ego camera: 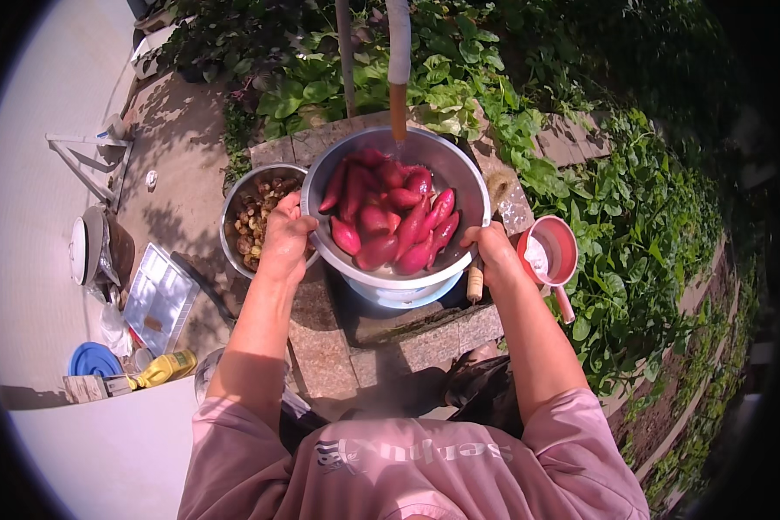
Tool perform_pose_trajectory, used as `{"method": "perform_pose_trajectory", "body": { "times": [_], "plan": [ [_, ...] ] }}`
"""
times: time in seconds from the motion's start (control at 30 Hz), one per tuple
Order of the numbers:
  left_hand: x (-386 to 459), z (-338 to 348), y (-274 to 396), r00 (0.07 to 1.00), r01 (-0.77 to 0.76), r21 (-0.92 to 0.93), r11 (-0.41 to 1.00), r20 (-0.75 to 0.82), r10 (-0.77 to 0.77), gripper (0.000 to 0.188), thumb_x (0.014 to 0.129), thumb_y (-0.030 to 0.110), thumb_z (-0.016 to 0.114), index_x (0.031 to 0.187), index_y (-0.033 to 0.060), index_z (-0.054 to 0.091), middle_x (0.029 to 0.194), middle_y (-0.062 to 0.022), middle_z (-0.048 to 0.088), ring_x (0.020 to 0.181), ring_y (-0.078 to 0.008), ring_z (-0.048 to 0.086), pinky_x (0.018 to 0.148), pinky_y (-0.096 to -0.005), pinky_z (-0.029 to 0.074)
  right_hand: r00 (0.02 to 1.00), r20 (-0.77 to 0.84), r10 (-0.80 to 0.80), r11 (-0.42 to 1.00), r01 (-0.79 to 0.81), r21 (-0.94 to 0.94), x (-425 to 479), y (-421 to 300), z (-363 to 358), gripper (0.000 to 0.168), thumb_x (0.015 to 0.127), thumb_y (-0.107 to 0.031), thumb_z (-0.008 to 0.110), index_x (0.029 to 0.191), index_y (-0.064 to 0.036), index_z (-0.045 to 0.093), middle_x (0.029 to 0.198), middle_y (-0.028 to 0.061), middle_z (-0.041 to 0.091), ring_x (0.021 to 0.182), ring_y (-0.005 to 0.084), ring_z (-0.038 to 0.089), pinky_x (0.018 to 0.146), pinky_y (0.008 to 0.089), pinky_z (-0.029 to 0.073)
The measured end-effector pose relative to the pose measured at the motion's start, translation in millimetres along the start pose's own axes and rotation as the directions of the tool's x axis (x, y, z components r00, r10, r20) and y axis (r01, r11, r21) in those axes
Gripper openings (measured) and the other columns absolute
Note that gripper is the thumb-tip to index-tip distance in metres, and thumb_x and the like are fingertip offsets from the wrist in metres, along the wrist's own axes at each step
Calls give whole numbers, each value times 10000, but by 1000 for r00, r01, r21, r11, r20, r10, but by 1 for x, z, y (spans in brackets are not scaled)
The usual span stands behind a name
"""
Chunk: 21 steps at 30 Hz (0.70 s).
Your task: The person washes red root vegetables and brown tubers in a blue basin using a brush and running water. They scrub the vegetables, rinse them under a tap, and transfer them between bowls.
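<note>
A large metal bowl [478, 188] holds many red-skinned sweet potatoes [377, 227], wet and shiny. My left hand [286, 237] grips its left rim and my right hand [491, 250] its lower right rim. Above the bowl's far side hangs an orange-brown hose end [397, 110] on a pale pipe, with water apparently falling from it. Beneath the bowl, part of a light blue basin [406, 298] shows. A second metal bowl [229, 224] with small brownish round produce [250, 224] stands just left, partly behind my left hand. A wooden handle [474, 283] sticks out beside my right hand.
Stone slabs [315, 344] edge the dark sink-like hollow. A red dipper [562, 247] stands at the right, by leafy plants [637, 260]. On the left ground are a white plastic tray [162, 296], a yellow bottle [169, 368], a blue lid [95, 361] and a pot [120, 247].
</note>
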<state>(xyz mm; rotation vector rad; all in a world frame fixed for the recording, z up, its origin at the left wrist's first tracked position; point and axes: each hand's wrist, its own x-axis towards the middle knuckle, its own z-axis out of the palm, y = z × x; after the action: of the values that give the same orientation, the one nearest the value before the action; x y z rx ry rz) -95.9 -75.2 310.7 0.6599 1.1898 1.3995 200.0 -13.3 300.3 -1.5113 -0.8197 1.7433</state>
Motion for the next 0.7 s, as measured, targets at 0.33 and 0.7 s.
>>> {"method": "perform_pose_trajectory", "body": {
  "times": [0.33,0.7],
  "plan": [
    [3,-2,-6,999,-8,2,1000,-39,8,408,711,-85,464,1106,-29,548,980,-69,649,814,-131,635,693,-229,512,1000,20,10,1000,-10,-22,-1,-2,0,205,651,46,500,838,87,574,696,112,549,589,220,528,533,334,438],
    [0,2,-4,999,19,-40,999,-32,-20,473,685,-132,414,1138,-63,530,1033,-99,634,919,-165,618,822,-258,477,1000,-23,12,999,-13,-41,2,0,1,187,655,32,508,827,77,563,681,103,529,572,215,510,495,349,431]
  ]
}}
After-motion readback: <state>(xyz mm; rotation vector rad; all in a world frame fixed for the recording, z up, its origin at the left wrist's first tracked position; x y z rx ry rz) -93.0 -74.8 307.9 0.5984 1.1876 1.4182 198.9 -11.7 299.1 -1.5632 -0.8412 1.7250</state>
